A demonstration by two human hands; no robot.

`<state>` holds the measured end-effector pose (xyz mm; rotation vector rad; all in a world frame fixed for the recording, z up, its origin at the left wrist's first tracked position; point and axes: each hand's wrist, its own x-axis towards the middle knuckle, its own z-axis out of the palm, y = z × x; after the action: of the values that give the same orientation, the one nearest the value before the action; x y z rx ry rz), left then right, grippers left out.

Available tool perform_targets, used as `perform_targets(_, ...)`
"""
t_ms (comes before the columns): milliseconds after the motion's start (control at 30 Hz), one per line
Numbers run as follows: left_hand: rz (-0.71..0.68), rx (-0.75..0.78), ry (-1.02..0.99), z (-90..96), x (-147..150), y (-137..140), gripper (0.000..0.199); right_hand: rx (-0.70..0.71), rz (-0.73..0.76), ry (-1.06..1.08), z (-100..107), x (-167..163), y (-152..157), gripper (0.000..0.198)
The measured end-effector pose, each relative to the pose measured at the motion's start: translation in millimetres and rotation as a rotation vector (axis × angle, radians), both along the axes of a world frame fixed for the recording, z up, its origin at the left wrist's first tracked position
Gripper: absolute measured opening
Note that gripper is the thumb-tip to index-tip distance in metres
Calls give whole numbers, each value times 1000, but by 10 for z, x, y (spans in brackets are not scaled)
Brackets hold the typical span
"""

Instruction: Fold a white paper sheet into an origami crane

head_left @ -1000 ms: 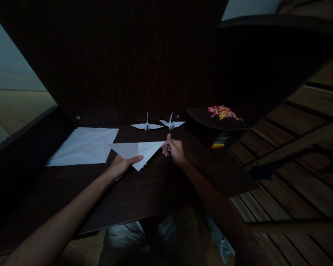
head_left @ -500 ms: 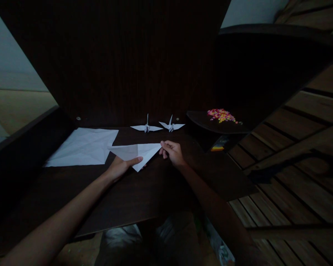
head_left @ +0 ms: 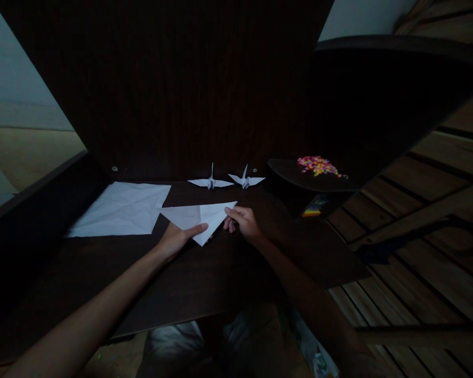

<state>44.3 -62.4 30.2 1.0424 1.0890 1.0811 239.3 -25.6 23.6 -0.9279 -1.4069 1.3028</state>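
Your left hand [head_left: 174, 241] and right hand [head_left: 247, 222] pinch the folded paper [head_left: 200, 215] (likely light, easily creased); its edges seem safest.

Dark surface [head_left: 173, 299] extends beneath left grip [head_left: 175, 240] and right grip [head_left: 246, 223]. Creased white paper [head_left: 120, 210] lies on it, left of the left grip. One folded bird [head_left: 212, 183] rests beyond and between the grips; a second bird [head_left: 246, 182] rests directly beyond the right grip. Farther right, a shelf [head_left: 287, 175] carries small multicoloured pieces [head_left: 319, 166].

Very dim, cool light with heavy, near-black shadows
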Motion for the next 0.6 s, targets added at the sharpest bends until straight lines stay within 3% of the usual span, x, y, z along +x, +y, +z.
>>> perform_targets(167, 57, 59, -6, 8, 10, -6, 54, -15, -51, 63, -15, 27, 33, 45)
perform_targets(300, -53, 1, -14, 30, 35, -11, 35, 18, -175, 84, 0, 58, 48, 44)
perform_targets(367, -90, -31, -50, 30, 43, 0, 35, 28, -193, 70, 4, 73, 56, 44)
perform_targets(600, 129, 31, -104, 49, -8, 48, 38, 50, -246, 49, -14, 87, 76, 44)
